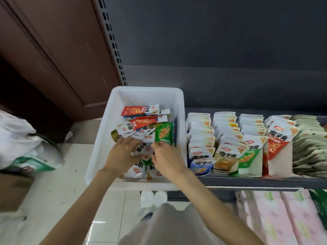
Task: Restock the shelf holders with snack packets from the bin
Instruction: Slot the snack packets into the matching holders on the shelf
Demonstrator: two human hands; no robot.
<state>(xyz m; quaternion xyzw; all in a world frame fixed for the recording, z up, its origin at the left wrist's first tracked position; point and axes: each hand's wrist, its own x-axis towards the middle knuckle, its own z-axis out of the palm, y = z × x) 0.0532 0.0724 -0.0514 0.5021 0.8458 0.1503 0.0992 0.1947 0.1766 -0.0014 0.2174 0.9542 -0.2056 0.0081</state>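
Note:
A white plastic bin (106, 131) sits at the left end of the shelf, holding a loose heap of red, green and white snack packets. Both my hands are inside it. My left hand (122, 152) lies over the pile, its thumb and fingers curled round a white packet (141, 149). My right hand (167, 157) pinches the lower edge of a green packet (164, 132) standing near the bin's right wall. To the right, shelf holders (280, 165) carry rows of upright packets, among them white (200, 137), green-fronted (249, 156) and red-fronted (276, 144) ones.
The dark shelf's front edge (256, 181) runs rightward from the bin. Pale green packets (309, 147) fill the far right. A lower shelf holds pink packages (276, 218). White bags (21, 138) and a cardboard box (12, 190) lie on the tiled floor at left, beside a brown cabinet (58, 50).

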